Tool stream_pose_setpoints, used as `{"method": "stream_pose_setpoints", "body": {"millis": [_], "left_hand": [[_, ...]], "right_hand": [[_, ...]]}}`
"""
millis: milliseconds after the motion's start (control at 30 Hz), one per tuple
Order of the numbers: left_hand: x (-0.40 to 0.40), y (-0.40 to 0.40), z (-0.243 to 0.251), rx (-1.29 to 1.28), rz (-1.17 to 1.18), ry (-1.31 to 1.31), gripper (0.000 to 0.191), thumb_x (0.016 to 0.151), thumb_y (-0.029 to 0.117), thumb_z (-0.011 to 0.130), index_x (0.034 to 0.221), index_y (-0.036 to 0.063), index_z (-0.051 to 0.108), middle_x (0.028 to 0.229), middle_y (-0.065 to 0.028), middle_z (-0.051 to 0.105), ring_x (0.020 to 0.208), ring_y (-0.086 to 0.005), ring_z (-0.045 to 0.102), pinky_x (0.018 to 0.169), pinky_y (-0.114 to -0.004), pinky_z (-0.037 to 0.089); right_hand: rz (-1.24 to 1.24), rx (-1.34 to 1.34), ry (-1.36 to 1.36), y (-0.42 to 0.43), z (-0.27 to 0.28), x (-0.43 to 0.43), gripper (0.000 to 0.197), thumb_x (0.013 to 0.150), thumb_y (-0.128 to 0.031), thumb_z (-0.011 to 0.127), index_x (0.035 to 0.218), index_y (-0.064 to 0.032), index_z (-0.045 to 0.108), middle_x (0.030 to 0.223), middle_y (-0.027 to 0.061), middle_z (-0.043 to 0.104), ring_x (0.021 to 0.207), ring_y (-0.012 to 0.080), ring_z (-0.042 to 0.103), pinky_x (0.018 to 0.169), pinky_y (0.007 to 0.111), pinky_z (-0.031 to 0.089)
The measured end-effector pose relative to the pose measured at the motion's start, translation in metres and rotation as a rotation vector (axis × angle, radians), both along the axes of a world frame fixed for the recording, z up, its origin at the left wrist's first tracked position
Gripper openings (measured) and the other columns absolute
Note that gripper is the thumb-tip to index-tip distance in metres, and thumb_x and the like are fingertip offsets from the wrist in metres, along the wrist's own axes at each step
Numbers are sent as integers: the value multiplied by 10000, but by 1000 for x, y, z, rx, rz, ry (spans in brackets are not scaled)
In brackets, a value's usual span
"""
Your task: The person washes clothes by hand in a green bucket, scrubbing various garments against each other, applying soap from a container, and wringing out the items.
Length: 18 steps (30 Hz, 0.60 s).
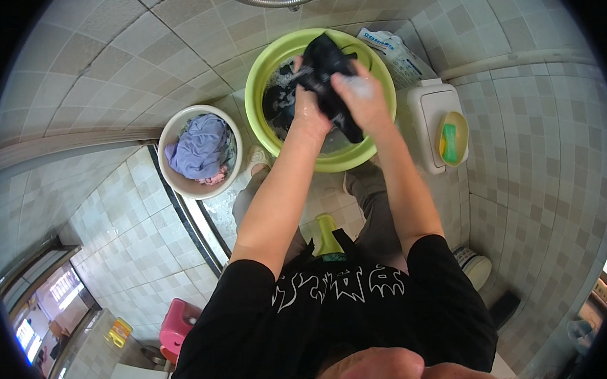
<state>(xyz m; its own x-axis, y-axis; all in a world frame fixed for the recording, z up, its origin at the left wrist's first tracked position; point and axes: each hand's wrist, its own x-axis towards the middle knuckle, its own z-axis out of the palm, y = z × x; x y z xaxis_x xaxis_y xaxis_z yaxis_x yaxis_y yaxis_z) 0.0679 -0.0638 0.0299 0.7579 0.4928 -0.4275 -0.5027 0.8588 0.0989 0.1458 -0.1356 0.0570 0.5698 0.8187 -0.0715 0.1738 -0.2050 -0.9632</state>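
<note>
A wet black garment (327,63) is held up over a lime-green plastic basin (253,103). My left hand (309,106) grips it from the left and below, partly hidden by the cloth. On the cloth's right side is my right hand (366,98), blurred, with white suds on its back. Beneath them, more dark cloth (277,103) lies in sudsy water at the basin's left. What kind of garment I hold cannot be told.
Left of the basin stands a white tub (164,168) of lavender laundry (201,142). A detergent bag (398,56) leans behind right. The white lidded bin (426,106) carries a yellow dish (460,121) with a green bar (449,142). A shower hose (271,2) hangs overhead.
</note>
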Motion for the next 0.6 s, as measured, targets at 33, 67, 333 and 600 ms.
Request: {"method": "stream_pose_setpoints", "body": {"millis": [33, 67, 333, 600], "left_hand": [[-5, 5, -18, 153, 125, -186, 581, 865, 620, 403, 1127, 128, 565, 1032, -47, 600, 963, -246, 569, 897, -390, 438], [-8, 15, -35, 283, 146, -258, 538, 877, 579, 414, 1117, 122, 562, 1023, -49, 597, 949, -236, 569, 881, -380, 445], [-7, -1, -57, 254, 223, 23, 401, 914, 428, 422, 1126, 108, 542, 1082, -87, 581, 996, -209, 554, 894, -353, 443], [8, -34, 4, 331, 57, 455, 270, 906, 316, 440, 980, 92, 573, 919, -46, 601, 836, -171, 582, 770, -329, 467]], "right_hand": [[54, 90, -271, 2, 7, -20, 403, 739, -257, 718, 1036, -19, 585, 996, 137, 571, 908, 257, 558, 823, 342, 447], [111, 162, -479, 4, 10, -38, 388, 712, -236, 725, 1013, -28, 595, 1007, 136, 556, 921, 287, 540, 823, 359, 448], [-169, 197, -769, 27, 12, -48, 263, 684, -161, 709, 868, -40, 566, 787, 151, 575, 736, 380, 550, 666, 445, 461], [-296, -13, -492, 14, -32, 27, 339, 878, -267, 454, 1040, 13, 555, 760, 200, 601, 740, 319, 575, 694, 377, 444]]}}
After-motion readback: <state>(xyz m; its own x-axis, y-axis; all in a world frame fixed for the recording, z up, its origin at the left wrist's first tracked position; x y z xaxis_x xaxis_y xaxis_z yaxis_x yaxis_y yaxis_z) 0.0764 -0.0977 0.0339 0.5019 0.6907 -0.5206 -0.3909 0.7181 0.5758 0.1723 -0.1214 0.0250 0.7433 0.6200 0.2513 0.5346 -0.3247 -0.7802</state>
